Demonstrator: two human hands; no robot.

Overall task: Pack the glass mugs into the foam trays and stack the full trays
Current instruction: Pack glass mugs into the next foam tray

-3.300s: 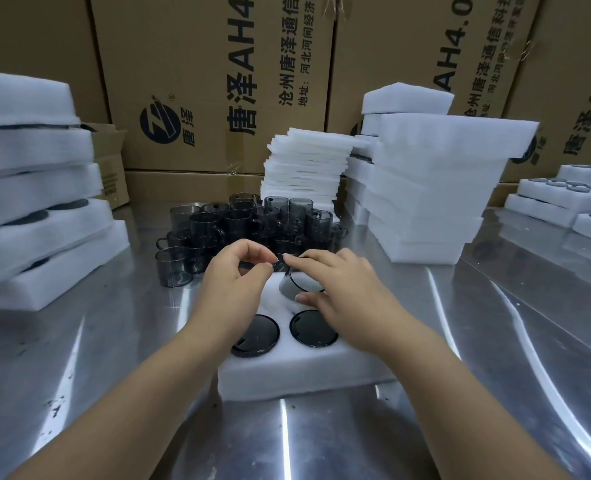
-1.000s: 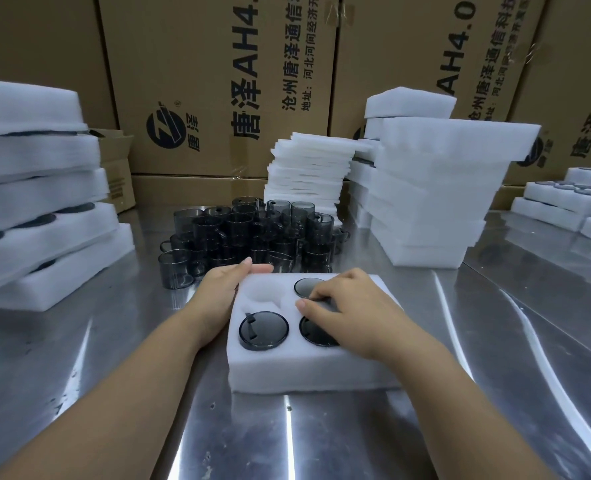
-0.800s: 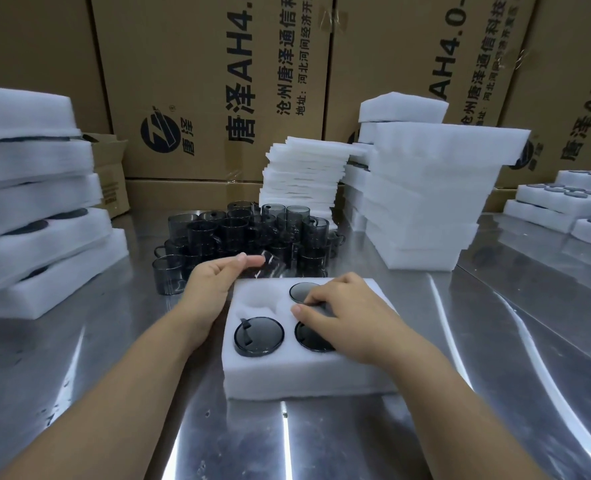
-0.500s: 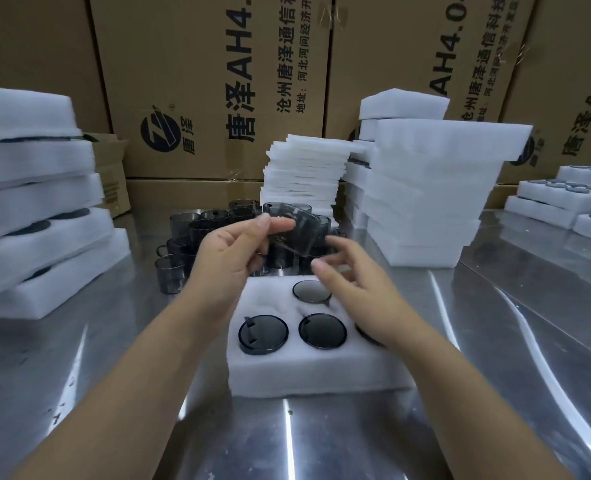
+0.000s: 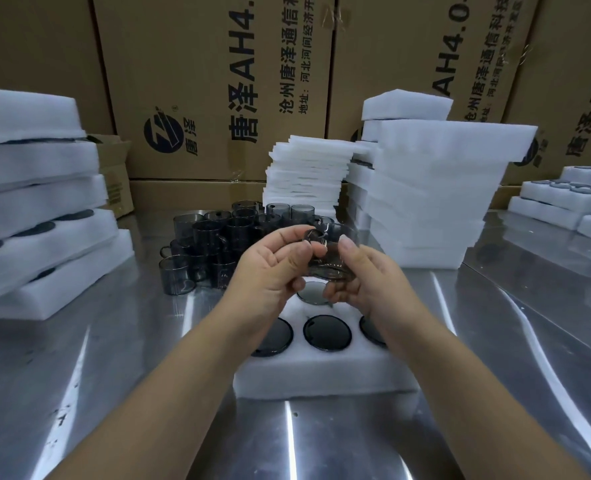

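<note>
A smoky glass mug (image 5: 332, 252) is held tilted in the air above a white foam tray (image 5: 321, 375) on the steel table. My left hand (image 5: 269, 271) pinches its near side at the handle, and my right hand (image 5: 363, 275) grips its other side. In the tray, several pockets hold dark mugs (image 5: 327, 332); my hands hide the far left pocket. A cluster of loose dark glass mugs (image 5: 217, 237) stands just behind the tray.
Full foam trays are stacked at the left (image 5: 37, 202). Tall piles of foam trays (image 5: 432, 195) and thin foam sheets (image 5: 304, 174) stand behind and to the right. More filled trays (image 5: 564, 199) lie far right. Cardboard boxes (image 5: 217, 81) wall the back.
My left hand picked a mug from the cluster and lifted it over the tray. My right hand left the tray and now grips the mug too.
</note>
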